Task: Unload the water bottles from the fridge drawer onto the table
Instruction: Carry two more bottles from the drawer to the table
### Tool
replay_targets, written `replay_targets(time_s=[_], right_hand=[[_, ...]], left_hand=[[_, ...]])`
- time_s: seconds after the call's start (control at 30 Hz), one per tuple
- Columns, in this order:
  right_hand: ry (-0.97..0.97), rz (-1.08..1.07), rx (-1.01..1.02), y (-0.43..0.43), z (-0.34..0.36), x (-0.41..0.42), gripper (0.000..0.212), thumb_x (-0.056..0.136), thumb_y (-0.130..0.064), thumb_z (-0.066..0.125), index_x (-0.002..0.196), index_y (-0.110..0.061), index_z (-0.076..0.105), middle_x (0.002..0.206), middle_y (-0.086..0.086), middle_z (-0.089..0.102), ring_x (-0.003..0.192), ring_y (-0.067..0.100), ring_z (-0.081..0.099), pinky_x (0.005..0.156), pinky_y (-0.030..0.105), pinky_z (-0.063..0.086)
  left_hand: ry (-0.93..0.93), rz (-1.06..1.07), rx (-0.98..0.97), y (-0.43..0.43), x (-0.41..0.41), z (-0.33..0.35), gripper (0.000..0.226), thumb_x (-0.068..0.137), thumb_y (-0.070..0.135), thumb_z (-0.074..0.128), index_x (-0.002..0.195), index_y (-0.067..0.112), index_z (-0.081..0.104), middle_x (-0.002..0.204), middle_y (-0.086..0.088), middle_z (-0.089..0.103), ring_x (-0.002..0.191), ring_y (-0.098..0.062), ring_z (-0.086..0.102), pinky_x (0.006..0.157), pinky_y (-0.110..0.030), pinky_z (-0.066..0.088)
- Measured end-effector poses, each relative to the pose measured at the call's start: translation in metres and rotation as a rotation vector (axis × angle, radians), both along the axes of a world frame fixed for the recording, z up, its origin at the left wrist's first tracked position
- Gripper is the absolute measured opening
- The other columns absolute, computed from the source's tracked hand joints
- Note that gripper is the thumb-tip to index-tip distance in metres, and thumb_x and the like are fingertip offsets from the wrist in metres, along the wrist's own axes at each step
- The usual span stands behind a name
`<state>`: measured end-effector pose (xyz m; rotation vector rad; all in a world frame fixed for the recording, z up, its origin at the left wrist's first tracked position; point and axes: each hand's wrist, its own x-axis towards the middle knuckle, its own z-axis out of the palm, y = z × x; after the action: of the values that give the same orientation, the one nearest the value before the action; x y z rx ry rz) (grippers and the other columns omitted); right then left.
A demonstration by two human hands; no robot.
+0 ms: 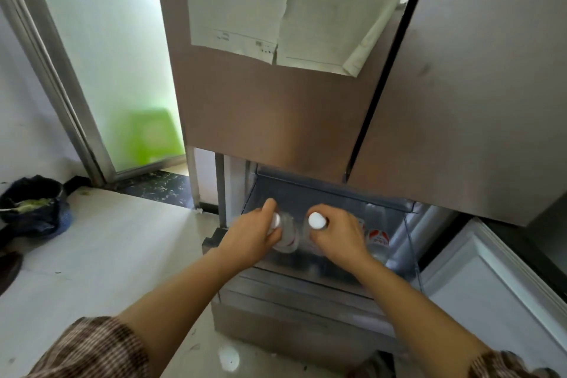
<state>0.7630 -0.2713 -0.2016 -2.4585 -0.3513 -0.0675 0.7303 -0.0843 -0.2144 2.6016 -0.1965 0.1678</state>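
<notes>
Left hand: grips bottle | right hand: grips second bottle | fridge door overhangs drawer

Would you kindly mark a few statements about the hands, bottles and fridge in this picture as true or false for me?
1. The left hand grips a white-capped bottle in the drawer. True.
2. The right hand is empty. False: it grips a second white-capped bottle just below the cap.
3. The drawer is shut. False: it is pulled open below the doors.
4. A red-labelled bottle sits in the drawer, to the right of the right hand. True.
5. The upper fridge door is bare. False: paper sheets hang on it.
</notes>
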Motion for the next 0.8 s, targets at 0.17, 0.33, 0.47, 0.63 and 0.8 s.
replay_targets(time_s=[0.17,0.33,0.47,0.63,0.8], right_hand=[[-0.072,0.060,0.015,0.037,0.048,-0.034,0.029,0.074,-0.011,0.068,0.096,-0.030,0.071,0.099,-0.003,0.073,0.095,0.022,0.065,0.079,0.035,0.053],[-0.175,0.156,0.015,0.092,0.092,-0.086,0.030,0.070,-0.011,0.068,0.093,-0.030,0.071,0.089,-0.009,0.070,0.086,0.017,0.062,0.076,0.032,0.050],[-0.183,0.248,0.062,0.143,0.114,-0.139,0.027,0.076,-0.011,0.072,0.097,-0.028,0.070,0.083,-0.013,0.061,0.071,0.005,0.055,0.075,0.031,0.049],[-0.114,0.391,0.106,0.219,0.107,-0.214,0.029,0.076,-0.012,0.073,0.100,-0.027,0.069,0.086,-0.012,0.061,0.069,0.001,0.052,0.074,0.028,0.047],[-0.020,0.549,0.111,0.304,0.082,-0.286,0.030,0.071,-0.013,0.077,0.098,-0.024,0.070,0.075,-0.014,0.054,0.067,0.005,0.048,0.060,0.017,0.037]], left_hand=[[-0.106,0.049,-0.064,0.035,-0.047,0.036,0.023,0.093,0.033,0.056,0.104,0.025,0.038,0.103,-0.003,0.065,0.081,-0.015,0.061,0.071,-0.025,0.053],[-0.251,0.147,-0.094,0.085,-0.113,0.078,0.025,0.092,0.030,0.059,0.106,0.019,0.042,0.099,-0.008,0.064,0.076,-0.020,0.056,0.065,-0.024,0.043],[-0.315,0.230,-0.080,0.139,-0.182,0.100,0.023,0.090,0.027,0.058,0.101,0.015,0.042,0.085,-0.009,0.061,0.072,-0.027,0.054,0.059,-0.031,0.038],[-0.315,0.367,-0.033,0.206,-0.272,0.103,0.027,0.085,0.028,0.061,0.100,0.011,0.047,0.082,-0.013,0.066,0.076,-0.036,0.058,0.060,-0.037,0.041],[-0.229,0.515,-0.020,0.275,-0.372,0.080,0.025,0.082,0.030,0.063,0.096,0.016,0.048,0.084,-0.011,0.066,0.077,-0.033,0.060,0.064,-0.038,0.045]])
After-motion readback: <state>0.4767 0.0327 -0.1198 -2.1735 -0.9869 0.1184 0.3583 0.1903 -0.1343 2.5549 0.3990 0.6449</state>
